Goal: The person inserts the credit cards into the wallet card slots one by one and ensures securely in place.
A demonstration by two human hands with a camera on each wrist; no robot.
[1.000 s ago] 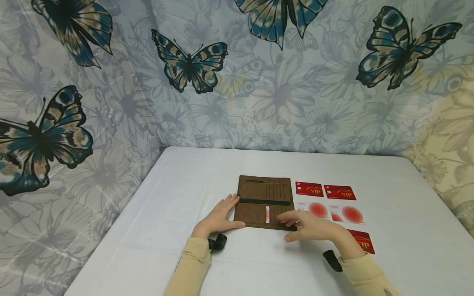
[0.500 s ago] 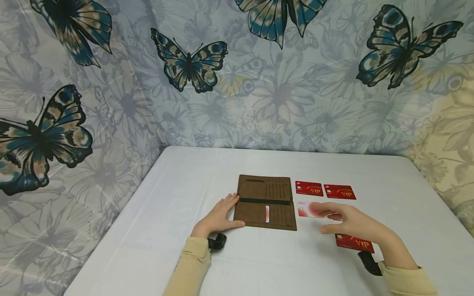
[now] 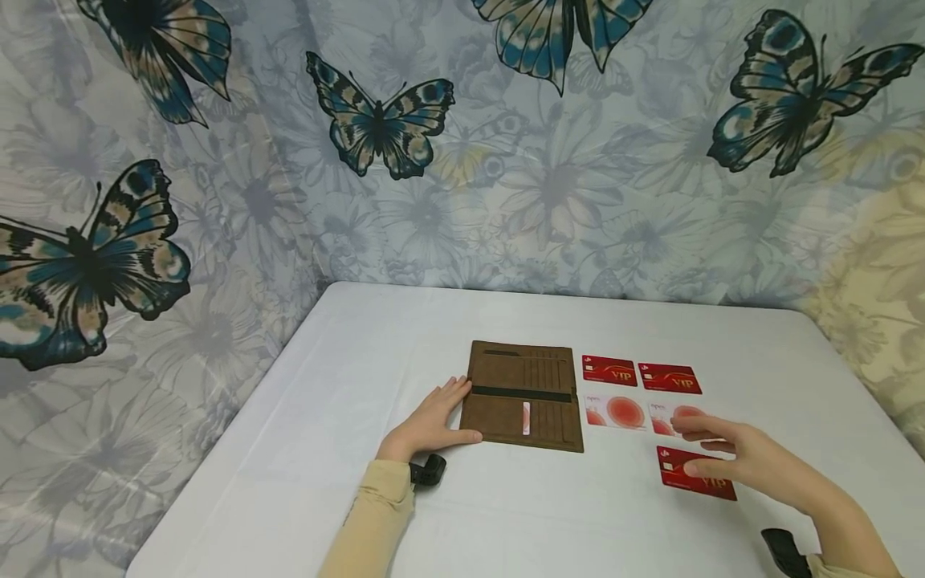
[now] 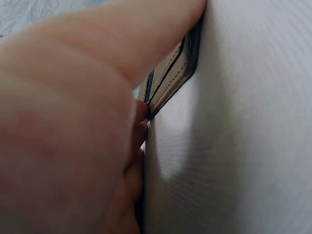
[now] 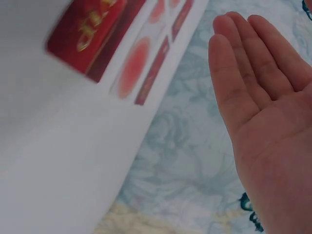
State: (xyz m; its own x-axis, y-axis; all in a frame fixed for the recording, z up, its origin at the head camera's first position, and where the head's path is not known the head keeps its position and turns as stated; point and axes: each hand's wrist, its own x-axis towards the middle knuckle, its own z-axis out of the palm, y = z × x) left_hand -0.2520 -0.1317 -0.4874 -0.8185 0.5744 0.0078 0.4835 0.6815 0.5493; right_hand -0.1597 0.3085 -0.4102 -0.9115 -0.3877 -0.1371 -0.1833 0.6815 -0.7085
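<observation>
At the left of the frame, a large blue-and-black butterfly [image 3: 94, 261] is spreading over the pale floral backdrop [image 3: 238, 201]. Right of it, the white tabletop [image 3: 289, 466] is stretching across the lower half. Low and left of center, the left hand [image 3: 428, 423] is lying flat, its straight fingers set apart from the thumb; they are meeting the left edge of the wallet, and the thumb is resting at its lower left corner. A black wrist camera [image 3: 429, 471] is sitting beside a tan sleeve [image 3: 376, 514]. Just right of center, the brown bifold wallet [image 3: 506, 408] is lying open, a narrow pink-and-white card strip [image 3: 526, 418] showing in its lower half. Right of the wallet, a red VIP card [image 3: 609, 371] is lying above a white card with a red disc [image 3: 615, 412]. Farther right, a second red VIP card [image 3: 670, 378] is lying above a second white card [image 3: 661, 417], and a third red VIP card [image 3: 675, 467] is lying lowest. At the lower right, the right hand [image 3: 751, 459] is hovering over these last two, partly covering them, thumb apart from the fingers; the right wrist view is showing those fingers nearly straight, close together and holding nothing.
</observation>
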